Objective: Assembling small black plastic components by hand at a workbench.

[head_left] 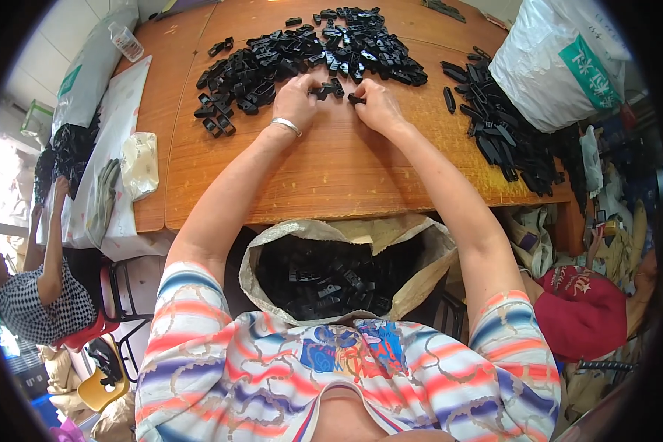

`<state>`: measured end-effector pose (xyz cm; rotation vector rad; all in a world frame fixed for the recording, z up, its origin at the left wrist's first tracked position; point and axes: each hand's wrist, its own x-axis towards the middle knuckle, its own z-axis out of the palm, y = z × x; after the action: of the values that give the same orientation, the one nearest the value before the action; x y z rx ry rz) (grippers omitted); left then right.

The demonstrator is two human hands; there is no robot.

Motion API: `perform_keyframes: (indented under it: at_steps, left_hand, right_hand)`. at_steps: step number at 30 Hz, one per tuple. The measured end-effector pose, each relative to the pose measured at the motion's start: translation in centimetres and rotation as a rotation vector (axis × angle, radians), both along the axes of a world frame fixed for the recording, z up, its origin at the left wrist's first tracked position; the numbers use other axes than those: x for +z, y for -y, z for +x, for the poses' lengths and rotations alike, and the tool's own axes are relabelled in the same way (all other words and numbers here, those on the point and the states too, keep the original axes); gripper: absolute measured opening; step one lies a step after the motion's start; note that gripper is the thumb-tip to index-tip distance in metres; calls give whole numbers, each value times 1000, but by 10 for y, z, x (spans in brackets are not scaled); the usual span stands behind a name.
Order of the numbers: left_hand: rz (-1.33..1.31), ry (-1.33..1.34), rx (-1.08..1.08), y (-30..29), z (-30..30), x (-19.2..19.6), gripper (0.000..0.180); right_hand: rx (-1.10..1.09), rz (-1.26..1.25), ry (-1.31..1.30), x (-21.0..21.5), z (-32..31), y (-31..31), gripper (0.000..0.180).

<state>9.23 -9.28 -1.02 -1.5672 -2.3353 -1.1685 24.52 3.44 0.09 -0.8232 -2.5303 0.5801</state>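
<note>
My left hand [295, 103], with a silver bracelet at the wrist, is closed on a black plastic part [337, 88] at the near edge of a heap. My right hand [379, 107] pinches a smaller black piece [356, 99] just to the right, a short gap from the first. Beyond both hands spreads a large heap of black plastic parts [280, 55] on the brown wooden table [302, 177]. The exact shape of what my fingers hold is partly hidden. Below the table edge, between my arms, an open woven sack [254, 276] holds many similar black parts.
At the right lies a pile of long black pieces [493, 140] beside a full white sack [545, 66]. On the left are a clear bottle [125, 42], a cream packet [140, 166] and grey gloves [104, 195]. One person [44, 295] works at left; someone in red [586, 309] is at right.
</note>
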Motion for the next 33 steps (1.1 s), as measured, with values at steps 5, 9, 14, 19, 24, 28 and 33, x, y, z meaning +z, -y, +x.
perform_keyframes:
  at_steps: [5,9,14,19,24,28,33]
  left_hand:
    - [-53,363,-64,5,-9,1,22]
    - [-42,1096,-132,9,13,20,24]
    - [-115,1240,-171,17,17,20,27]
    - [-234,1083,-248,15,16,15,31]
    - [-225,1145,-250,26,16,24,37]
    - [-193,1228,-255,29,22,28,32]
    - [-255,913,-302,22,24,19,39]
  right_hand:
    - [106,-53,-64,-2,18,17,18]
    - [120,48,-81,-4,25,19,16]
    - [105,-289,-238,3,21,32,29]
    - [235,-243,-340,2,8,46,30]
    - [49,-167,-245,-4,17,34,31]
    - [105,-321,-278,-9,17,45,32]
    - [145,-282,-303,-17,11,55,30]
